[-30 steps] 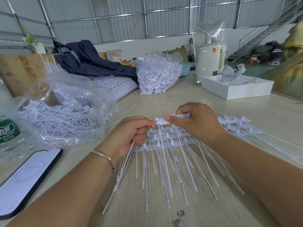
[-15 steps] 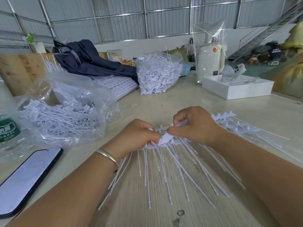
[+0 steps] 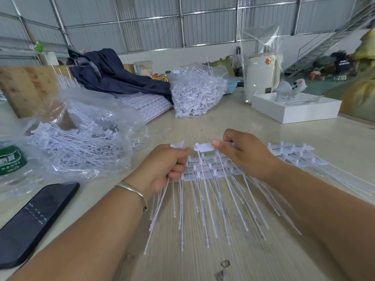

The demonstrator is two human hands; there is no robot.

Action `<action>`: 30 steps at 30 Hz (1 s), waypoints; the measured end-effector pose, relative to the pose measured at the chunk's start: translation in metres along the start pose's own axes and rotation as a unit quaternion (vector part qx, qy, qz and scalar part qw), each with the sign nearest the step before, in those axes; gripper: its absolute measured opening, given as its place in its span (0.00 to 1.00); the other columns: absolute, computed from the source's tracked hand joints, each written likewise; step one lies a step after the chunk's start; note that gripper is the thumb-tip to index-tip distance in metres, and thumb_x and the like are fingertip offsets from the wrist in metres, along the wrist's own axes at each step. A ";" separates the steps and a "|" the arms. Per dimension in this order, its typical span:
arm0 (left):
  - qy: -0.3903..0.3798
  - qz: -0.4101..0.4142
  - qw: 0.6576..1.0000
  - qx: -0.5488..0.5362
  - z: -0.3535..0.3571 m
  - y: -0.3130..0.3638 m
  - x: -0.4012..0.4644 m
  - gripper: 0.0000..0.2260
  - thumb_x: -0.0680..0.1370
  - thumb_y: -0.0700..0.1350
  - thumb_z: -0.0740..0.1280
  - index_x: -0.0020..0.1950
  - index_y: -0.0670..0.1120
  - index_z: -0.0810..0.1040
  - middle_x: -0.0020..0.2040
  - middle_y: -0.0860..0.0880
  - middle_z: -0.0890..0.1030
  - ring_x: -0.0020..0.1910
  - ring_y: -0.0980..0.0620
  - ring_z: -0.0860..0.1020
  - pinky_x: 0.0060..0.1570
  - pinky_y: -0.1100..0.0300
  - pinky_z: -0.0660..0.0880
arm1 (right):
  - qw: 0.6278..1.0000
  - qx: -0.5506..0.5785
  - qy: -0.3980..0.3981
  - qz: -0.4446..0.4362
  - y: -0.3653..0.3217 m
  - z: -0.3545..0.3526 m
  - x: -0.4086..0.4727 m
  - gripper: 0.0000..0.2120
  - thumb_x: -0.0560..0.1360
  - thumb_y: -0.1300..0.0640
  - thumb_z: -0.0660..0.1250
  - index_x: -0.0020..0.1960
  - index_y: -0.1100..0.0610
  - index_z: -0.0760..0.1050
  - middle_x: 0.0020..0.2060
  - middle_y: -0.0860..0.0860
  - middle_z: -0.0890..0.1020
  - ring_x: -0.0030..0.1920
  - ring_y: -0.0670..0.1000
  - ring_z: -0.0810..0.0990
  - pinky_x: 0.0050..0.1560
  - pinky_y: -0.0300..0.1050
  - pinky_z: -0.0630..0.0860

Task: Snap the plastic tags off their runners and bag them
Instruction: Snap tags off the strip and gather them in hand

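Note:
A sheet of white plastic tags on runners (image 3: 205, 171) lies flat on the wooden table, long tails pointing toward me. My left hand (image 3: 165, 165) grips a small bunch of loose tags (image 3: 160, 201), their heads sticking up above the fist and tails hanging below. My right hand (image 3: 245, 155) pinches the flat head of one tag (image 3: 204, 148) between thumb and fingers, just above the sheet. The two hands are a little apart. An open clear bag of loose tags (image 3: 79, 142) lies to the left.
More tag sheets (image 3: 300, 157) lie at the right. A phone (image 3: 30, 220) and a water bottle (image 3: 10, 163) sit front left. Behind are stacked sheets (image 3: 146, 106), a heap of bagged tags (image 3: 196, 92), a dark jacket (image 3: 109, 74) and a white box (image 3: 296, 108).
My hands were pressed together low over the sheet half a second ago; they have since drawn apart and risen, the right one lifting a tag head, the left keeping its bunch.

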State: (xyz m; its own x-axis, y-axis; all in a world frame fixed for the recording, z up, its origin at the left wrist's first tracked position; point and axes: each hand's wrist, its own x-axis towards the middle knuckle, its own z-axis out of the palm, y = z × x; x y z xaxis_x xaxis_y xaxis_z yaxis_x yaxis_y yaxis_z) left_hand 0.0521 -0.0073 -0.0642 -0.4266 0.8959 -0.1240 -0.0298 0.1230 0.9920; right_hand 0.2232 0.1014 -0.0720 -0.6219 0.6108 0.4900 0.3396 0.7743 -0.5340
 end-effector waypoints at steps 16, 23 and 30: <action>-0.047 -0.046 0.995 -0.069 0.002 -0.002 -0.001 0.04 0.75 0.43 0.70 0.41 0.46 0.78 0.25 0.56 0.58 0.19 0.60 0.55 0.17 0.68 0.50 | 0.988 -0.142 -0.046 -0.041 -0.007 -0.002 -0.002 0.21 0.80 0.40 0.52 0.44 0.57 0.69 0.30 0.50 0.73 0.33 0.51 0.72 0.36 0.46 0.68; -0.086 -0.029 0.988 -0.122 -0.003 0.000 -0.003 0.08 0.67 0.42 0.72 0.28 0.49 0.80 0.25 0.56 0.59 0.19 0.60 0.55 0.19 0.68 0.48 | 0.996 0.025 -0.064 0.064 -0.002 -0.008 0.002 0.26 0.76 0.38 0.62 0.36 0.62 0.69 0.31 0.54 0.70 0.32 0.49 0.67 0.38 0.45 0.64; -0.129 0.000 0.980 -0.148 -0.001 -0.001 -0.006 0.10 0.69 0.43 0.70 0.27 0.49 0.79 0.25 0.56 0.59 0.19 0.60 0.56 0.19 0.68 0.49 | 0.976 0.159 -0.061 0.137 -0.004 -0.015 0.002 0.27 0.70 0.36 0.70 0.32 0.58 0.66 0.26 0.49 0.69 0.24 0.44 0.66 0.35 0.41 0.63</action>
State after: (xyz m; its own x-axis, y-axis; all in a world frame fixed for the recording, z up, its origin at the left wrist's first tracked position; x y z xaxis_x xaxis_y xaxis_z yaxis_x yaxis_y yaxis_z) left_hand 0.0542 -0.0130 -0.0649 -0.1843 0.9789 -0.0879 -0.3079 0.0274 0.9510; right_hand 0.2310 0.1017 -0.0585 -0.6242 0.7484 0.2241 0.2801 0.4822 -0.8301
